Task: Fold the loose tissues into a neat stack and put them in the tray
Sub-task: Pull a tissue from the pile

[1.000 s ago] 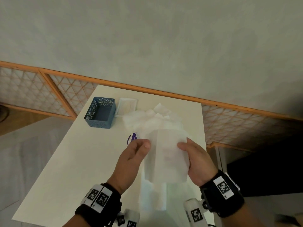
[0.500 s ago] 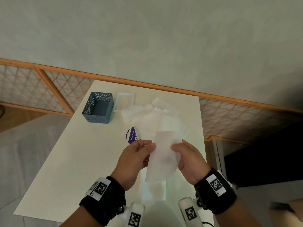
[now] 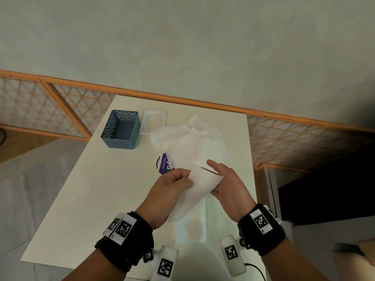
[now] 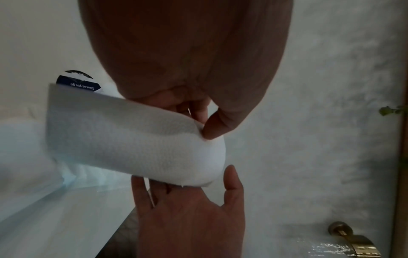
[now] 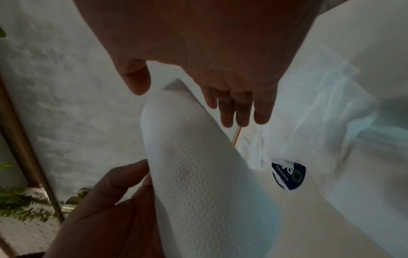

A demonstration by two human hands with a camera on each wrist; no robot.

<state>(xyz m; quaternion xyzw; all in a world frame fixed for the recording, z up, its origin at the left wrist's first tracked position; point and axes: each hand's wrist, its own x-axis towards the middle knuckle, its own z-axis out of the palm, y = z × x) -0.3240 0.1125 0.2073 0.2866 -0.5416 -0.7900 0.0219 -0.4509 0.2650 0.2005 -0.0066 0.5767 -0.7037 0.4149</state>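
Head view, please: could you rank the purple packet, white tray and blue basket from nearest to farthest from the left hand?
1. Purple packet, just beyond the left hand.
2. Blue basket, far left.
3. White tray, right of the basket; nearly tied with it.

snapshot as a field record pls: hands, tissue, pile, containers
left hand: pinches the held tissue's edge
right hand: fingers straight, cupped against the tissue's other side
tissue: lifted off the table, bent into a curve between both hands
loose pile: unfolded, on the table beyond the hands
blue basket: far left of the table, nothing visible inside
white tray: beside the basket, pile touching its corner
purple packet: partly under the pile
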